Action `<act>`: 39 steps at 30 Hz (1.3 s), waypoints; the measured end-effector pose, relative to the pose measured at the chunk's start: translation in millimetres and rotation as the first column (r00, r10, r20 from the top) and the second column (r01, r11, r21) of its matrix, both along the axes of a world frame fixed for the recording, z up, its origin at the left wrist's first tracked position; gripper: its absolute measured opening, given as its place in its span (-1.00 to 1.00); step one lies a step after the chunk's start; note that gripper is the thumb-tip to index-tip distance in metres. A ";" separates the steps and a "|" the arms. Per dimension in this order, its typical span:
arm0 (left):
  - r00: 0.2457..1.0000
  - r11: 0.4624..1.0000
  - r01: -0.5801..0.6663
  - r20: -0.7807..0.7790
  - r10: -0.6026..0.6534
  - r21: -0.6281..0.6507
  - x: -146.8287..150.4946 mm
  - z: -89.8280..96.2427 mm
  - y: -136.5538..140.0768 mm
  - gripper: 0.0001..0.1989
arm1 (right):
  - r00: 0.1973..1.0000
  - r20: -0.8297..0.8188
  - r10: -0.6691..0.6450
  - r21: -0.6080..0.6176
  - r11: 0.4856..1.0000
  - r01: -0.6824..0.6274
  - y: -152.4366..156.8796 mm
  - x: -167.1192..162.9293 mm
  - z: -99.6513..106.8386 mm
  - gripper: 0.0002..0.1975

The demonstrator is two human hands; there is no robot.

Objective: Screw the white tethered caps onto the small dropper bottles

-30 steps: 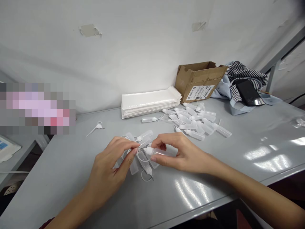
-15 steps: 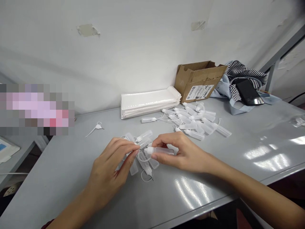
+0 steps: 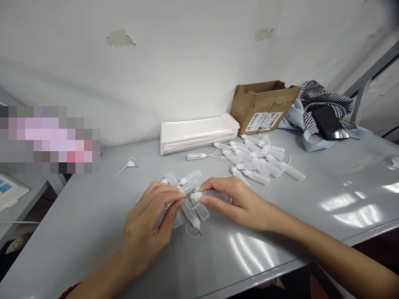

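Observation:
My right hand (image 3: 235,201) grips a translucent needle-tip bottle (image 3: 197,197) near its white cap, the bottle lying level and its tip pointing left. A thin dark needle (image 3: 187,197) runs from the cap to the pinched thumb and forefinger of my left hand (image 3: 149,220). Whatever sits between those fingertips is hidden. Beneath both hands lies a small heap of similar bottles (image 3: 188,211), partly covered by my fingers. One bottle's strap (image 3: 190,233) curls out toward me.
A larger pile of bottles (image 3: 257,176) lies to the right. Behind are stacked white padded envelopes (image 3: 193,131), an open cardboard box (image 3: 264,110), striped cloth (image 3: 324,93) and a black phone-like device (image 3: 328,120). A loose needle cap (image 3: 130,164) rests at left on the grey table (image 3: 77,220).
The view has shifted slightly. My left fingertips stay pinched at the needle's end, and more of the needle shows between them and the cap. My right hand keeps its hold on the bottle.

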State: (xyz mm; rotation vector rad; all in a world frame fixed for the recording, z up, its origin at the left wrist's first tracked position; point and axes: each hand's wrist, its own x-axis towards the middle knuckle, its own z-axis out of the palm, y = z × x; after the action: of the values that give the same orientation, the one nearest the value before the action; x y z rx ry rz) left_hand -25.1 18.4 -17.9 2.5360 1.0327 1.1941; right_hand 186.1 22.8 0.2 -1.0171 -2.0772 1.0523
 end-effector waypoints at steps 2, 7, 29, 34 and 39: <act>1.000 1.000 -0.002 0.004 0.002 0.015 0.3 -0.3 -0.7 -0.87 | 1.000 0.014 -0.006 0.030 1.000 0.005 -1.2 -0.4 -0.1 -0.78; 1.000 1.000 -0.017 -0.005 0.017 -0.015 -0.4 1.2 -0.3 -0.89 | 0.998 0.064 0.011 0.128 0.992 -0.019 -2.5 -2.2 -3.6 -0.81; 0.999 0.983 0.029 -0.021 -0.033 -0.182 -0.1 7.4 2.3 -0.86 | 0.987 0.163 -0.005 0.462 0.884 -0.072 -2.2 -3.7 -19.0 -0.84; 0.996 0.971 -0.078 -0.065 0.065 -0.228 -2.7 9.1 2.6 -0.93 | 0.994 0.105 -0.032 0.409 0.913 -0.014 -0.9 -1.6 -18.4 -0.84; 0.993 0.963 -0.117 -0.044 0.110 -0.244 -3.6 9.6 2.7 -0.95 | 0.996 0.077 -0.044 0.386 0.923 0.011 -0.3 -0.6 -18.4 -0.84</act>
State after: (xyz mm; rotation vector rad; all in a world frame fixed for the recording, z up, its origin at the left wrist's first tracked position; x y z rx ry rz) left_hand -28.7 21.1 -8.2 2.3376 1.2632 0.9861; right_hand 185.5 22.5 -18.2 -0.8970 -2.2142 0.5576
